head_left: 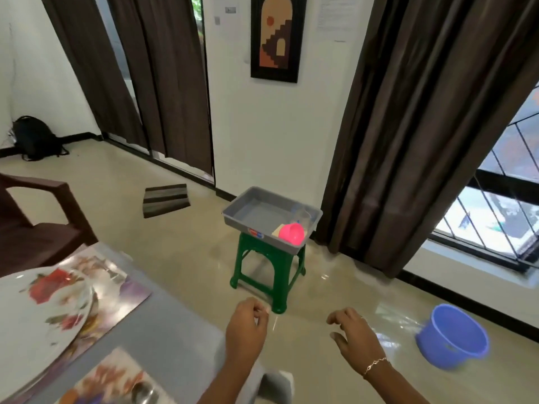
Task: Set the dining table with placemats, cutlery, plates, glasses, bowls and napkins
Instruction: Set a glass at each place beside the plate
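Now both hover empty: left hand [246, 328] loosely curled, right hand [354, 338] relaxed; ahead, the tray [253, 212] holds a bowl [291, 234] and a glass [303, 217].

Lower left we see a floral plate [43, 310] on a placemat [128, 290] — mid-frame, a tipped pink bowl [291, 233] beside a clear glass [303, 217].

Open floor [189, 258] lies between the table [163, 325] corner and the green stool [262, 269]; a blue bucket [452, 336] stands to the right.
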{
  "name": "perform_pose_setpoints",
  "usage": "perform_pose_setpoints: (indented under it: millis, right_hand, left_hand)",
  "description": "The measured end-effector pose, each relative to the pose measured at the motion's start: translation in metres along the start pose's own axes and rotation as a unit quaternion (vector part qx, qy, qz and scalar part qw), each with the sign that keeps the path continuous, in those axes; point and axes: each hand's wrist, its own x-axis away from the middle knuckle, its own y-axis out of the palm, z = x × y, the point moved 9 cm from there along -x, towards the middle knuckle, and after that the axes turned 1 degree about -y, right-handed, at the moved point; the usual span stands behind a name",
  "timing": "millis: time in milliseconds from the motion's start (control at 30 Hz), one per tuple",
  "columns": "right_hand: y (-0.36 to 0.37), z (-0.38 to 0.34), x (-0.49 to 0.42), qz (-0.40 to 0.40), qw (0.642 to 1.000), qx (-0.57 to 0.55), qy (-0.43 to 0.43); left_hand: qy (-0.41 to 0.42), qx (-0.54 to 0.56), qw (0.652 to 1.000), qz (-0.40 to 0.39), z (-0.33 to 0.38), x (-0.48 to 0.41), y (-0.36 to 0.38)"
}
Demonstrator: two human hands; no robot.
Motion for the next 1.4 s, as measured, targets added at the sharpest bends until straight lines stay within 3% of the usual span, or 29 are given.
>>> perform_pose_setpoints:
  millis: [200,533,867,1100,1400]
  right_hand:
    - [-0.006,0.044,-0.087,-0.037,0.999,0.023,0.028]
    - [-0.009,0.128,-0.278,-0.08,0.996,-0.011,0.042]
    - [-0.01,0.192,-0.422,-0.086,0.988,-0.066,0.109]
    - [0.038,0.218,-0.5,-0.114,0.972,-0.099,0.181]
    - [0.12,0.233,-0.604,-0.129,0.938,-0.077,0.311]
  left_hand:
    - [-0.002,0.017,1.0,0.007,0.024,-0.092,0.041]
    - [-0.109,0.023,0.994,0.018,0.045,-0.235,0.114]
    - [-0.108,-0.025,0.994,-0.008,0.082,-0.372,0.168]
    - [-0.099,-0.094,0.985,-0.109,0.058,-0.487,0.23]
    - [-0.038,-0.181,0.943,-0.278,0.002,-0.633,0.332]
